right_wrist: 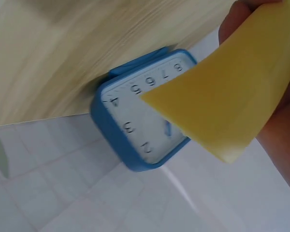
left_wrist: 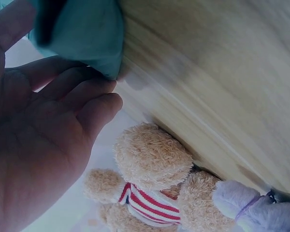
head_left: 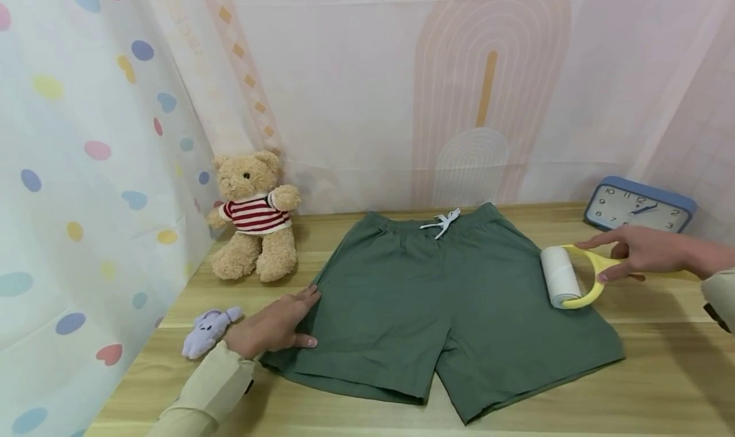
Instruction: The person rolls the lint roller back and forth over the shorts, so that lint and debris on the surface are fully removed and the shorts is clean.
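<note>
Dark green shorts (head_left: 396, 296) lie spread on the wooden table, waistband toward the back, with a white drawstring bow (head_left: 445, 222). My left hand (head_left: 278, 322) rests on their left edge, fingers extended. The left wrist view shows that hand (left_wrist: 43, 121) from the palm side, its fingertips at the green cloth (left_wrist: 94, 38). At the right, my right hand (head_left: 643, 252) grips the yellow handle of a lint roller (head_left: 560, 277). The white roll lies over the right leg of the shorts. In the right wrist view only the handle (right_wrist: 227, 82) of the roller shows; the roll is out of sight.
A teddy bear (head_left: 252, 217) in a striped shirt sits at the back left. Beside my left wrist lies a small lilac plush toy (head_left: 205, 335). A blue clock (head_left: 637, 206) stands at the back right, behind my right hand. Curtains (head_left: 344, 92) hang behind the table (head_left: 677, 360).
</note>
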{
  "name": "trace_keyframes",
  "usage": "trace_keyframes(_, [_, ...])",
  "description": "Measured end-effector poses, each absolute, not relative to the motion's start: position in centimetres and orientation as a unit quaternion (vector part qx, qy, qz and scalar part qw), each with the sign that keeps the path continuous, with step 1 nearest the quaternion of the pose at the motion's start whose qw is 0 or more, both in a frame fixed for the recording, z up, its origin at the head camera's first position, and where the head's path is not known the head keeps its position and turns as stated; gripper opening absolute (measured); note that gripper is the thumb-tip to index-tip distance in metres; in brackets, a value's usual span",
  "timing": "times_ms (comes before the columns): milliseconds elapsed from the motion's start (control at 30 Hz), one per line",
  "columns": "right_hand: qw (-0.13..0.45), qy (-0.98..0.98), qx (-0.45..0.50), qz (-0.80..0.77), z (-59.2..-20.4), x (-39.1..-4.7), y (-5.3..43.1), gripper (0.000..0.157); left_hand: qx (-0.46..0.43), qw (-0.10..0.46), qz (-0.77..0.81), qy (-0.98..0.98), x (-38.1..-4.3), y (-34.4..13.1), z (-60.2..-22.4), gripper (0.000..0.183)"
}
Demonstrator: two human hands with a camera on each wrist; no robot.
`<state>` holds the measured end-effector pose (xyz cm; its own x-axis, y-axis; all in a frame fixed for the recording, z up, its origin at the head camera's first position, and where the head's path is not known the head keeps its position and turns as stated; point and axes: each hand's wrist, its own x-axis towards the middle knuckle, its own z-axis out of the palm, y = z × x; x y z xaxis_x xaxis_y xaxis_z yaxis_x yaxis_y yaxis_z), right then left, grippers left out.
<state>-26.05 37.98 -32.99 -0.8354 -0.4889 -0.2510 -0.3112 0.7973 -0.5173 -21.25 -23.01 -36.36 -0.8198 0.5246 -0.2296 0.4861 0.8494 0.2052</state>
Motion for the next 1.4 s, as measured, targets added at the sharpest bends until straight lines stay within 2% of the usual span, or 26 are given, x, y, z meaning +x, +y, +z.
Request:
trace_keyframes(167, [0.191,0.924,-0.213,-0.254,-33.1,-25.6,39.6,0.068,0.269,0.137,0.069,0.951,-21.5,-22.6,-36.4,0.085])
trace_keyframes(267, [0.172,0.926,-0.224,-0.252,-33.2,-25.2,40.5,0.053,0.27,0.139,0.08,0.95,-21.8,-22.8,-36.6,0.087])
trace_keyframes(367, [0.134,0.933,-0.232,-0.239,-33.2,-24.9,40.9,0.048,0.267,0.146,0.107,0.946,-22.3,-23.4,-36.9,0.088])
trace_keyframes(533, [0.086,0.951,-0.215,-0.206,-32.0,-24.3,39.1,0.06,0.284,0.138,0.147,0.937,-22.8,-24.9,-37.5,0.086])
trace_keyframes(667, [0.099,0.953,-0.205,-0.201,-30.3,-24.4,35.4,0.07,0.306,0.121,0.147,0.933,-22.5,-25.4,-37.8,0.084])
trace_keyframes(767, [0.104,0.943,-0.233,-0.214,-29.9,-25.0,31.9,0.073,0.313,0.123,0.146,0.93,-22.3,-25.4,-37.9,0.085])
trace_keyframes(1067, [0.091,0.891,-0.376,-0.239,-33.4,-27.2,17.9,0.062,0.29,0.157,0.164,0.93,-22.3,-26.3,-37.3,0.096])
trace_keyframes(1233, [0.126,0.862,-0.432,-0.234,-34.4,-26.7,10.4,0.058,0.277,0.17,0.175,0.929,-22.2,-26.3,-37.4,0.104])
trace_keyframes(1400, [0.146,0.848,-0.455,-0.229,-34.7,-26.1,5.9,0.059,0.269,0.174,0.179,0.93,-22.2,-25.9,-37.6,0.107])
